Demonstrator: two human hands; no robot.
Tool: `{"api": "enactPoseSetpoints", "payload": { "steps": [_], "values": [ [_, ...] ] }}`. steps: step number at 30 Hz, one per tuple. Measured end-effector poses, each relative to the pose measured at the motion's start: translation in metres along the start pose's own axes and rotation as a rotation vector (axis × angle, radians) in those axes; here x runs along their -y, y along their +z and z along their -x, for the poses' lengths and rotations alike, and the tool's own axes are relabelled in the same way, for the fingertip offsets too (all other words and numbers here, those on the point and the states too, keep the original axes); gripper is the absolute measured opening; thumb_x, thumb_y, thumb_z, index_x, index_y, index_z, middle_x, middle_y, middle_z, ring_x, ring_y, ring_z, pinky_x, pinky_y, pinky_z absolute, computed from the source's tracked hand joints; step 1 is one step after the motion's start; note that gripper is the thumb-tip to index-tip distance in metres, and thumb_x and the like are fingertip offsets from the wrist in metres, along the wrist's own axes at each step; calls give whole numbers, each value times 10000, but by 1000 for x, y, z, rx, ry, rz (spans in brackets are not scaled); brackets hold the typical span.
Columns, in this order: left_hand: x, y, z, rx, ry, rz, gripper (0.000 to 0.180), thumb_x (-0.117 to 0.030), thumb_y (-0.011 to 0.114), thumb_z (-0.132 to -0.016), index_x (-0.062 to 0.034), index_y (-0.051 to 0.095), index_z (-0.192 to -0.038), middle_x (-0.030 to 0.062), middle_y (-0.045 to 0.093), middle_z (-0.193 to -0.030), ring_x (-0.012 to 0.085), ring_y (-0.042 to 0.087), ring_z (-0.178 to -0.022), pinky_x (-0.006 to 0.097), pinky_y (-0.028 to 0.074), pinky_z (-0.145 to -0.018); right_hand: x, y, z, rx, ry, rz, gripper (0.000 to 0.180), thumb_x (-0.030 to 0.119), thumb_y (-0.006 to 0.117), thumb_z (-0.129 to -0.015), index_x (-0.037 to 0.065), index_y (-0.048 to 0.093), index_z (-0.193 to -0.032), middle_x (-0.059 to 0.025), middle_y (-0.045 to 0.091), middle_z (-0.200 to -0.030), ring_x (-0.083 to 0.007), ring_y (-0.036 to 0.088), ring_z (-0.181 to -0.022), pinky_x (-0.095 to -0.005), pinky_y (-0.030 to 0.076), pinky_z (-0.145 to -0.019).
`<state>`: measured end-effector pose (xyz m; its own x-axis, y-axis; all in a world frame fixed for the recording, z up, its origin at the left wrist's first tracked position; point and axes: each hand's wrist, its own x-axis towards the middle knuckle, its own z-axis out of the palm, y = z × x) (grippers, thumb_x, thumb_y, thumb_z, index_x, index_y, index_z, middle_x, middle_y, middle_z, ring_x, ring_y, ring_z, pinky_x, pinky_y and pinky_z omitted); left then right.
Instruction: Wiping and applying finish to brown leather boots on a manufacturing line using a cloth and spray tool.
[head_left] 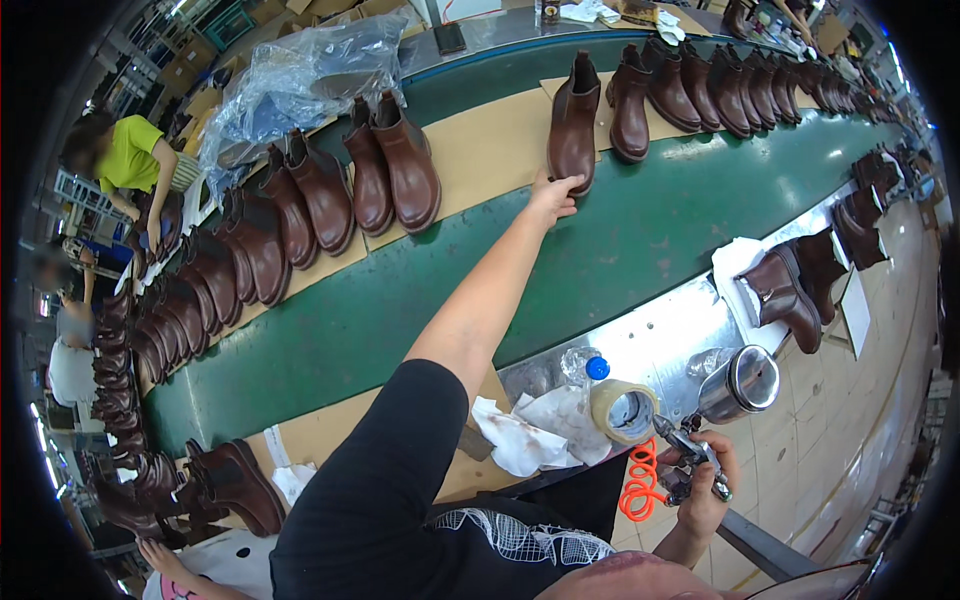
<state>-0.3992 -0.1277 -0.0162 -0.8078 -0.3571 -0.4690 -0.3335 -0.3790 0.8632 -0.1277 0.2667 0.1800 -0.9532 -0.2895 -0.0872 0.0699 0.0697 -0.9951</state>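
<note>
Your left hand (552, 198) is stretched far out over the green belt (420, 300), fingers spread and curled against the toe of one brown boot (573, 128) standing upright on a cardboard sheet (490, 150). That boot stands alone, apart from the pair to its left and just short of the long row to its right. Your right hand (705, 490) is low by your hip, fingers closed round a spray gun (690, 462) with its steel cup (742, 382) and an orange coiled hose (640, 480).

The risks, as I judge them: you only have the toe, at full reach, so a pull could tip the boot over or drag it into the neighbour (630, 105) beside it. The gun is out of your sight line (nozzle near the tape roll (622, 410) and the rags (530, 435)), so a squeeze could mist them or the bottle (585, 366).

The surface in front of you is a steel shelf along the belt, holding another boot (785, 295) on white paper. Boots line both sides of the belt; a plastic bag (310, 75) lies at the far edge, and a person in a yellow-green top (130, 155) works at the left.
</note>
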Motion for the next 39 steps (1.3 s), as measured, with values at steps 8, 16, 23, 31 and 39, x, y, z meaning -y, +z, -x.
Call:
{"api": "enactPoseSetpoints", "payload": {
  "steps": [8,16,23,31,39],
  "values": [
    [27,-56,37,-208,49,287,825,-355,760,-855,-59,312,-1481,181,504,-1359,325,595,-1115,449,559,-883,-11,-5,2,6,-117,13,538,461,591,-980,-36,519,-1174,-157,676,-842,-222,674,-776,-331,528,-735],
    [42,-197,102,-795,174,640,653,-474,753,-842,-63,521,-1295,93,597,-1132,254,622,-970,449,506,-831,-2,7,5,54,-81,80,532,468,579,-985,-29,541,-1170,-148,688,-816,-217,683,-779,-303,506,-742],
    [-13,-200,63,-820,19,485,685,-429,850,-736,-55,572,-1238,104,592,-1245,293,591,-1000,442,508,-895,11,23,21,107,-88,74,530,441,640,-957,-44,554,-1153,-150,689,-877,-211,696,-799,-287,511,-729],
    [-46,-211,129,-369,-16,611,376,-356,833,-742,-133,631,-968,39,645,-958,146,582,-750,298,521,-652,20,19,43,135,-165,93,489,403,644,-962,-48,569,-1136,-124,688,-880,-168,679,-783,-240,491,-715],
    [-47,-156,382,76,493,691,695,-515,676,-873,-104,488,-1401,163,542,-1390,293,596,-1201,486,569,-881,43,27,69,227,-299,4,409,333,621,-984,-47,580,-1130,-120,685,-856,-184,682,-800,-287,530,-714]
  ]
}}
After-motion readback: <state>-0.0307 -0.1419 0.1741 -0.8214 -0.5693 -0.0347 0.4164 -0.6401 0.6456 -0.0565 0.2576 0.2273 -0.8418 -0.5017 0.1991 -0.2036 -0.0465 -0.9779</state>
